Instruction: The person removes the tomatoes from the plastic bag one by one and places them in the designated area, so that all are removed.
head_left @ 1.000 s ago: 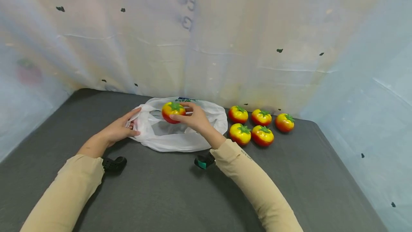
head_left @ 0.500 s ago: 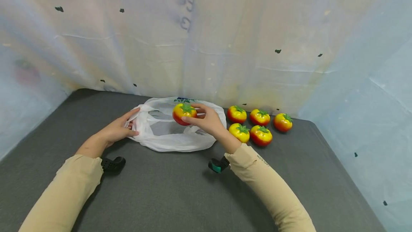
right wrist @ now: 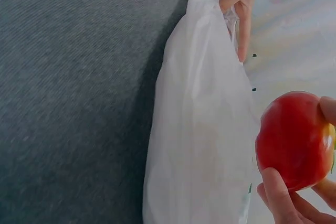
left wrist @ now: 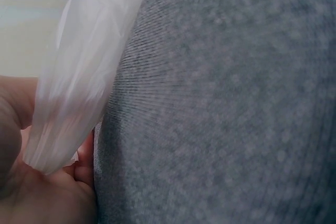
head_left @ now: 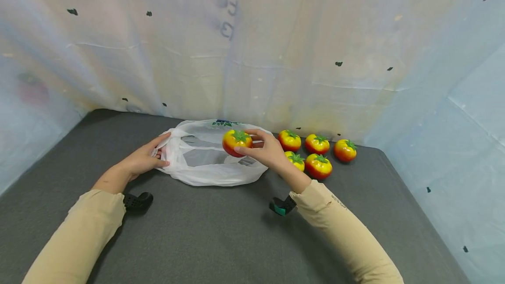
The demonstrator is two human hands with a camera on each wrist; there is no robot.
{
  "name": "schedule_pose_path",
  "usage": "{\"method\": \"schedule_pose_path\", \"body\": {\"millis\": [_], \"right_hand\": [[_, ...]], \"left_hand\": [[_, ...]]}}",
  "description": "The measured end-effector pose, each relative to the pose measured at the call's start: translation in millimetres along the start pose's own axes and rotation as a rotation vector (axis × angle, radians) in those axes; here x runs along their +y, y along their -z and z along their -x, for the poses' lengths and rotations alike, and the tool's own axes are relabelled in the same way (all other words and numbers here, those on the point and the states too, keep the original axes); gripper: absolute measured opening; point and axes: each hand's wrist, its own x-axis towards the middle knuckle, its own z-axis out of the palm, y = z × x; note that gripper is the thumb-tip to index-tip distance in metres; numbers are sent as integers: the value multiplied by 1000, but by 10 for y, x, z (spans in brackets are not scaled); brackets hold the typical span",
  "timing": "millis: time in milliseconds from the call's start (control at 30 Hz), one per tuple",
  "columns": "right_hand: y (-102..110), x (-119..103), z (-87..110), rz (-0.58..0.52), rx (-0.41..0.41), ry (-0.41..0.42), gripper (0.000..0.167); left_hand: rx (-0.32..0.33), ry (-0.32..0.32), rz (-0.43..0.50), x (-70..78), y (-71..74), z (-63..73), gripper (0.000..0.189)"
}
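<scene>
My right hand (head_left: 266, 148) holds a red and yellow tomato (head_left: 233, 140) with a green leafy top, thumb and fingers around its sides. In the head view the tomato overlaps the right part of a white plastic bag (head_left: 221, 179), whose mouth is spread wide. The right wrist view shows the tomato's red underside (right wrist: 291, 140) above the bag's side. At the bag's left end my left hand (head_left: 146, 159) grips the gathered plastic, its fingers partly hidden by it. Up close in the left wrist view, the bunched plastic (left wrist: 79, 77) lies between thumb and curled fingers.
Several more tomatoes (head_left: 318, 166) stand in a loose cluster right of the bag, one partly behind my right wrist. A dark grey cloth (head_left: 205, 231) covers the table. Pale hanging sheets (head_left: 189, 56) rise behind and at both sides.
My right hand has moved to the right with the tomato, from the middle of the bag's mouth toward its right side. The left hand stays at the bag's left end.
</scene>
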Motion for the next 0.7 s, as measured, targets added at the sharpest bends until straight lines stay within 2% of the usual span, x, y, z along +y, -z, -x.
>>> {"method": "schedule_pose_path", "body": {"millis": [367, 700], "right_hand": [[156, 104, 111, 64, -15, 49, 56], [351, 287, 214, 68, -14, 41, 59]], "left_hand": [[2, 19, -16, 4, 1, -15, 97], [-21, 25, -10, -22, 23, -23, 97]]}}
